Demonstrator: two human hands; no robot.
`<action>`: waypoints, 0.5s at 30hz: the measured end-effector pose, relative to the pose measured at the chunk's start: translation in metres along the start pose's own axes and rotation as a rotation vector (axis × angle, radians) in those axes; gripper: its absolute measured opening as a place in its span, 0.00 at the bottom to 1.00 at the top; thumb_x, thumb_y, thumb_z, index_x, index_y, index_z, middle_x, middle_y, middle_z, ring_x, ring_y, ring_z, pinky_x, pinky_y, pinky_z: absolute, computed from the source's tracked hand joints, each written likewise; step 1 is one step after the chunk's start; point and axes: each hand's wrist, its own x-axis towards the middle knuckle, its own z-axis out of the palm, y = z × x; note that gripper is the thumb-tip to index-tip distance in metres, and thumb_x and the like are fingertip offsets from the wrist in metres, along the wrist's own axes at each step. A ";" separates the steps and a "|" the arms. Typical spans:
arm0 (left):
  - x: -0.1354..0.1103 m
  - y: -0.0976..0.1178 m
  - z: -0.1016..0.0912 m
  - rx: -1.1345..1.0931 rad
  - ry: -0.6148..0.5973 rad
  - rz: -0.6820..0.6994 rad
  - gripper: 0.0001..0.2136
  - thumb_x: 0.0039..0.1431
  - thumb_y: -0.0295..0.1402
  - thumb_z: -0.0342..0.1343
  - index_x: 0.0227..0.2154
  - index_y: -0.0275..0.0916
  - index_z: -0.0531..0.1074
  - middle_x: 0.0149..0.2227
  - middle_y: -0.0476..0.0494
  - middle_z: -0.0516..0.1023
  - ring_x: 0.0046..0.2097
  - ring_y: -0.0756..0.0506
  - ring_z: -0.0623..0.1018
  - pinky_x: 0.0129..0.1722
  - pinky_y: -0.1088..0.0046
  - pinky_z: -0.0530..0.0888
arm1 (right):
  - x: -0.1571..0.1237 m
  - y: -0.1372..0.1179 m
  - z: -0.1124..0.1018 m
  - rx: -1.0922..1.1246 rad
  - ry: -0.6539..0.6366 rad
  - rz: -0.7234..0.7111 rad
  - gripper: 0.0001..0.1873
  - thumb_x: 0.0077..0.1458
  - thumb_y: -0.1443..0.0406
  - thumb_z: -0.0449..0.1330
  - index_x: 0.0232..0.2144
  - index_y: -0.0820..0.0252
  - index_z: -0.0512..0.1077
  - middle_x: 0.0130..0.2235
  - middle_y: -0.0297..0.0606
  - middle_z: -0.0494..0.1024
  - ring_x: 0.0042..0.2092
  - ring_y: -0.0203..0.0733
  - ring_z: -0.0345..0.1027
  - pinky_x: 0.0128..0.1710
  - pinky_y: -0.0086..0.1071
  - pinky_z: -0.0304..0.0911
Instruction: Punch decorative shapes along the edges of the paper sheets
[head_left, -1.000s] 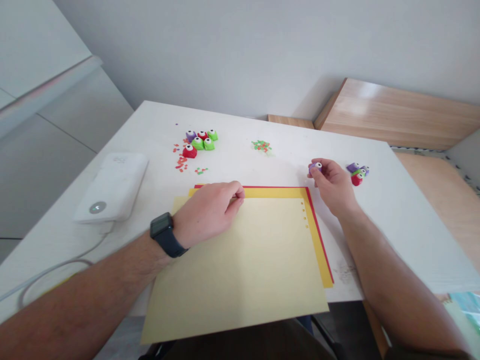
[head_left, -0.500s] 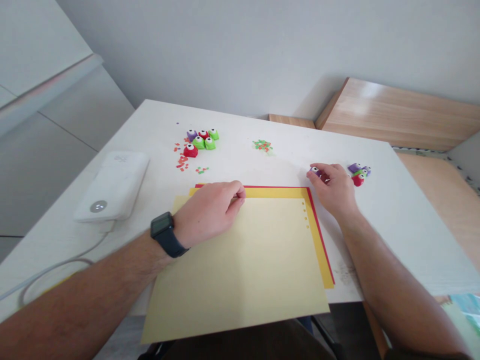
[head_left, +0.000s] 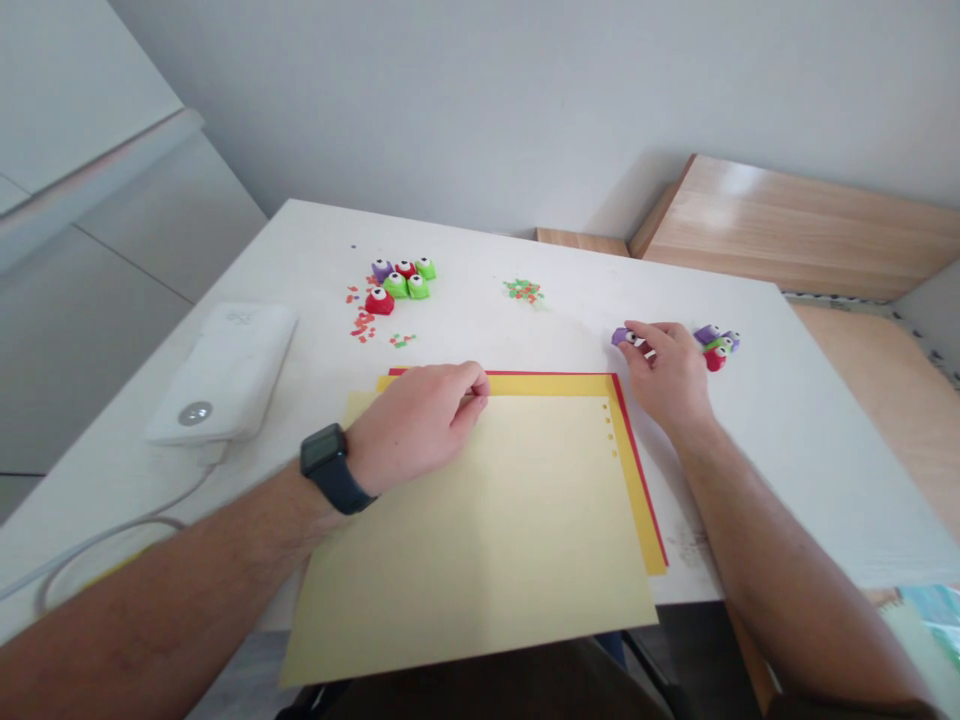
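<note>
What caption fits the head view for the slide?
Right hand touches a purple craft punch; left hand rests on stacked yellow and red paper.

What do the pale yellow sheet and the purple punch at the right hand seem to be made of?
The pale yellow sheet looks like matte paper or thin card: thin, flat, no shine, with what seem punched holes. The purple punch looks like moulded plastic, judging by its smooth, bright body.

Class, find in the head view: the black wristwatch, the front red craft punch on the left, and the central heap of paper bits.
Black wristwatch [head_left: 326, 467]: head view, on its face.
Front red craft punch [head_left: 379, 304]: head view, on its body.
Central heap of paper bits [head_left: 523, 291]: head view, on its middle.
</note>
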 end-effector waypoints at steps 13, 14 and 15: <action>-0.002 0.000 0.001 -0.002 0.005 -0.006 0.08 0.70 0.36 0.49 0.38 0.42 0.73 0.37 0.47 0.82 0.39 0.42 0.80 0.39 0.65 0.68 | -0.001 0.001 -0.004 -0.062 0.023 -0.018 0.18 0.65 0.58 0.59 0.52 0.58 0.80 0.48 0.49 0.78 0.40 0.50 0.75 0.47 0.48 0.72; -0.001 0.000 0.001 0.002 0.006 -0.003 0.08 0.70 0.36 0.49 0.38 0.42 0.72 0.37 0.47 0.82 0.39 0.42 0.80 0.39 0.65 0.68 | -0.001 0.001 -0.005 -0.084 0.008 -0.019 0.18 0.65 0.58 0.59 0.51 0.59 0.80 0.47 0.50 0.79 0.40 0.51 0.75 0.47 0.49 0.72; -0.001 0.000 0.001 0.006 0.007 -0.001 0.08 0.70 0.36 0.49 0.38 0.42 0.72 0.37 0.47 0.82 0.39 0.42 0.80 0.39 0.65 0.68 | -0.001 0.001 -0.006 -0.107 -0.018 -0.026 0.18 0.65 0.58 0.59 0.50 0.59 0.81 0.47 0.50 0.79 0.40 0.51 0.75 0.48 0.49 0.72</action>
